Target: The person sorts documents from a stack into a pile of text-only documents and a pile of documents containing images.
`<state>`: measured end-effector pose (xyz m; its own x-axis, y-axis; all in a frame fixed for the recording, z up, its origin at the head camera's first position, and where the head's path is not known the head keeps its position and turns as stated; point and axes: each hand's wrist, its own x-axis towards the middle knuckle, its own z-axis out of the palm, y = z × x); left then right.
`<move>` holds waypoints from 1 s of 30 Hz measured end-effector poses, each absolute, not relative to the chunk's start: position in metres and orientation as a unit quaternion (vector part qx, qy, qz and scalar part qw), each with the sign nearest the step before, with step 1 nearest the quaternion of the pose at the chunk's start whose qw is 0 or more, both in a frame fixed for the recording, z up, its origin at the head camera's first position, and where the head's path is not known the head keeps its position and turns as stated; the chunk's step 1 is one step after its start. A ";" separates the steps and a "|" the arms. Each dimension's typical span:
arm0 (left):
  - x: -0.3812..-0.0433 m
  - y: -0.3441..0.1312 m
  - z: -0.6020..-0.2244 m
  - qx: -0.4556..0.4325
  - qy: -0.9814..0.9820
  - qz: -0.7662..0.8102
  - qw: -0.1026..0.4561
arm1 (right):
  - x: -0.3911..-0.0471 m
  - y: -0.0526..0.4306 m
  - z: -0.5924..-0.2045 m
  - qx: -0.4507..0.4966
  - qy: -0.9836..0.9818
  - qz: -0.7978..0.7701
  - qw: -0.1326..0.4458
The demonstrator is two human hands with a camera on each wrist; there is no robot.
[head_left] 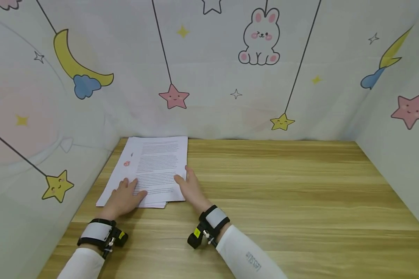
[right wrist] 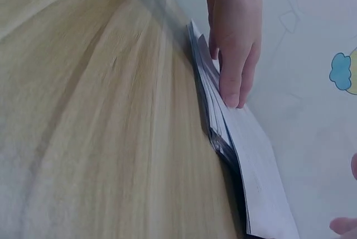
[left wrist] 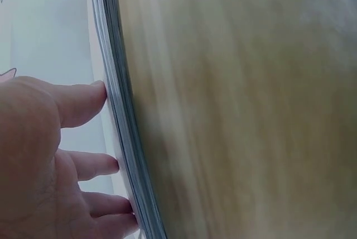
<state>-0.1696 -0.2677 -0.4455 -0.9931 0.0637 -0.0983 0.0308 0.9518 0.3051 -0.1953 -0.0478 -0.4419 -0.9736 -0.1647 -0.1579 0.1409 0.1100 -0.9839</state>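
Observation:
A stack of printed paper sheets point(head_left: 157, 166) lies at the back left of the wooden table, the upper sheets shifted to the right of those beneath. My left hand point(head_left: 123, 197) rests on the lower left part of the stack with fingers and thumb spread. Seen from the left wrist, its fingertips point(left wrist: 100, 163) touch the paper close to the layered edge of the stack point(left wrist: 120, 99). At the right edge of the upper sheets is my right hand point(head_left: 192, 190), thumb and forefinger apart, the thumb over the paper's margin. The right wrist view shows the upper sheets point(right wrist: 262, 189) jutting past the lower ones.
Wooden tabletop point(head_left: 283, 193) extends to the right of the papers. A pale cloth wall point(head_left: 216, 116) with cartoon stars, a moon and a rabbit borders the back and sides. Each wrist wears a strapped camera, such as the right wrist camera point(head_left: 195, 237).

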 end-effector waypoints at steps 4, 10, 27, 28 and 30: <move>-0.169 -0.263 -0.444 0.027 0.986 0.154 0.050 | -0.198 -0.046 -0.445 0.058 0.710 -0.696 0.090; -0.167 -0.256 -0.444 0.030 0.983 0.170 0.056 | -0.200 -0.045 -0.452 0.095 0.703 -0.699 0.095; -0.164 -0.234 -0.447 0.080 0.961 0.260 0.038 | -0.207 -0.025 -0.446 0.058 0.717 -0.689 0.090; -0.165 -0.232 -0.447 0.080 0.956 0.279 0.034 | -0.208 -0.021 -0.444 0.059 0.718 -0.687 0.090; -0.166 -0.228 -0.447 0.076 0.947 0.312 0.027 | -0.208 -0.014 -0.440 0.055 0.720 -0.686 0.090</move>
<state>-0.1658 -0.2284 -0.4474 -0.9869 0.1611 -0.0038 0.1272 0.7934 0.5953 -0.2081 -0.0141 -0.4403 -0.9779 -0.0441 -0.2045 0.2021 0.0533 -0.9779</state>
